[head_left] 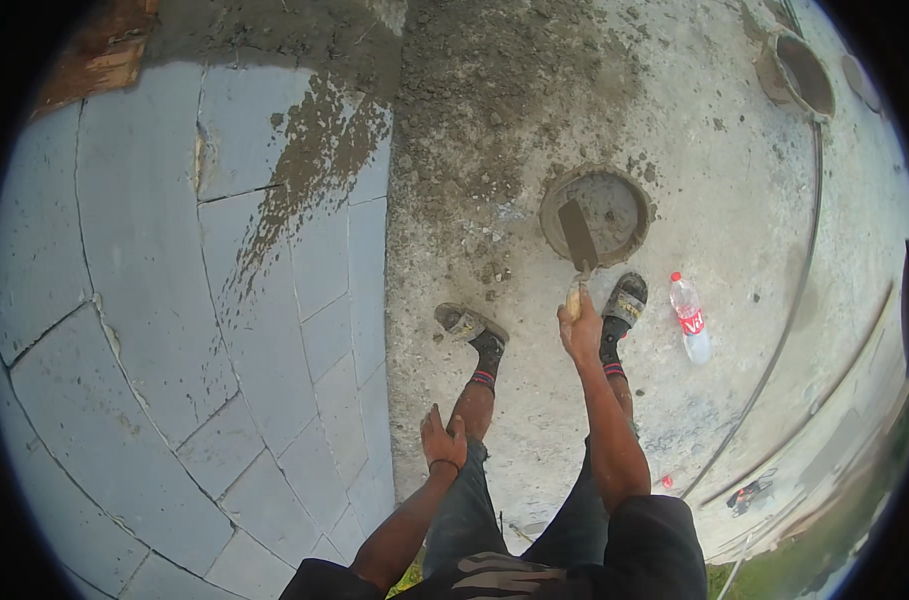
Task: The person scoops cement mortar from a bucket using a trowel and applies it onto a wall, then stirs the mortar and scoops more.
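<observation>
**Flat daylight, heavy fisheye bend**

Soft, even daylight fills the scene, bright without harsh glare. Shadows are faint: only a weak dark patch under the sandals and legs. The pale concrete floor (pixel 734 200) looks slightly washed out toward the right. The grey block wall (pixel 174 300) reads cooler and bluish. Straight joints curve strongly toward the rim, and a black circular border cuts the corners. Detail softens near the edges; the centre is fairly sharp.

I see a rough concrete floor (pixel 534 130), gritty with loose mortar at the far side. A round pan (pixel 596 213) sits on it, a plastic bottle (pixel 689 318) lies to its right. Grey block wall (pixel 174 300) rises on the left. Second pan (pixel 796 72) far right.
</observation>
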### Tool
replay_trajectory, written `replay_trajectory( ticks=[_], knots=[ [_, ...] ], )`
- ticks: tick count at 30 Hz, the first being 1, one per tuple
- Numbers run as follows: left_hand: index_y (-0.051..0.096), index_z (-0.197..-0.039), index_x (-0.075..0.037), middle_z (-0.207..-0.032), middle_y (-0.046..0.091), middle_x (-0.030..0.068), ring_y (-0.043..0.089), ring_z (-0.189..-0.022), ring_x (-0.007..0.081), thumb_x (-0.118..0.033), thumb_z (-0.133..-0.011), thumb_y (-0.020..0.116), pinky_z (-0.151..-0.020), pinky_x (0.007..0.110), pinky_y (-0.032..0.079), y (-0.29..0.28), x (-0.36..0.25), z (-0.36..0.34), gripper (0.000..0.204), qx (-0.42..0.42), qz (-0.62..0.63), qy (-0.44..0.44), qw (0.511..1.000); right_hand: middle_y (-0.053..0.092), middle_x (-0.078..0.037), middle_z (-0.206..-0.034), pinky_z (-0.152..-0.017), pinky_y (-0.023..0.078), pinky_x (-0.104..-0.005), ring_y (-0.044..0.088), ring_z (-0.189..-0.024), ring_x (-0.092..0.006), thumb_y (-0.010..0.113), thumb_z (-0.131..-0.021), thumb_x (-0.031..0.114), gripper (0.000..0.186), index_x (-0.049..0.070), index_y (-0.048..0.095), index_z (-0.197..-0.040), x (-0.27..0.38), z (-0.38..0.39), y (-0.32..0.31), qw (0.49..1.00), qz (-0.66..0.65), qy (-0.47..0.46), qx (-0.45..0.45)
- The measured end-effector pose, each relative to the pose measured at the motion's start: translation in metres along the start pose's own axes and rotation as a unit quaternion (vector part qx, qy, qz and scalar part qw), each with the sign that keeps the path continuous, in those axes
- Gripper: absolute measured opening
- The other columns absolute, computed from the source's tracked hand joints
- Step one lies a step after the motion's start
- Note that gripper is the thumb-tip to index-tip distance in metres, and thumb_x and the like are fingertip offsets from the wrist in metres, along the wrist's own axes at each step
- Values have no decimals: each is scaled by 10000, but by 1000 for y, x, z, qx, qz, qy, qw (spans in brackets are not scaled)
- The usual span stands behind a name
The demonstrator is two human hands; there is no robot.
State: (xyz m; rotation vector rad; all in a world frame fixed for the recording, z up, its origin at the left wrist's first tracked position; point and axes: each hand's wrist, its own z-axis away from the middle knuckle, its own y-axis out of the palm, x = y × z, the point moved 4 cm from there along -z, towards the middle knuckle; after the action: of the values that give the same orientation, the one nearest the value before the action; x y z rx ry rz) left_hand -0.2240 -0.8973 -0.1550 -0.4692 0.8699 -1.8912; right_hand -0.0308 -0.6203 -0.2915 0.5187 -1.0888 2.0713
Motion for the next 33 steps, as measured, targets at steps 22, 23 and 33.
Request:
replay_trajectory(
  ticks=[22,23,33],
  knots=[
    [359,-1436,-6,-1368,457,306,420,-1285,451,-397,-945,509,-1096,499,325,-5,-37,-8,646,-21,-88,48,995,489,5,-644,-396,373,-246,437,-429,-83,670,-830,100,573,152,492,-1372,-78,-37,-53,749,-577,193,263],
    [359,-1436,-6,-1368,457,306,420,-1285,451,-397,-945,509,-1096,499,325,-5,-39,-13,646,-25,-84,52,995,486,4,-639,-395,374,-244,432,-425,-82,671,-828,99,584,152,488,-1379,-67,-33,-65,759,-568,187,258],
    [356,-1452,-33,-1408,412,311,368,-1328,478,-458,-924,505,-1105,536,300,-13,-26,-14,694,-28,-71,29,997,504,-24,-660,-418,404,-221,472,-469,-82,653,-855,83,654,56,382,-1450,102,14,-237,847,-507,-9,-157]
  ],
)
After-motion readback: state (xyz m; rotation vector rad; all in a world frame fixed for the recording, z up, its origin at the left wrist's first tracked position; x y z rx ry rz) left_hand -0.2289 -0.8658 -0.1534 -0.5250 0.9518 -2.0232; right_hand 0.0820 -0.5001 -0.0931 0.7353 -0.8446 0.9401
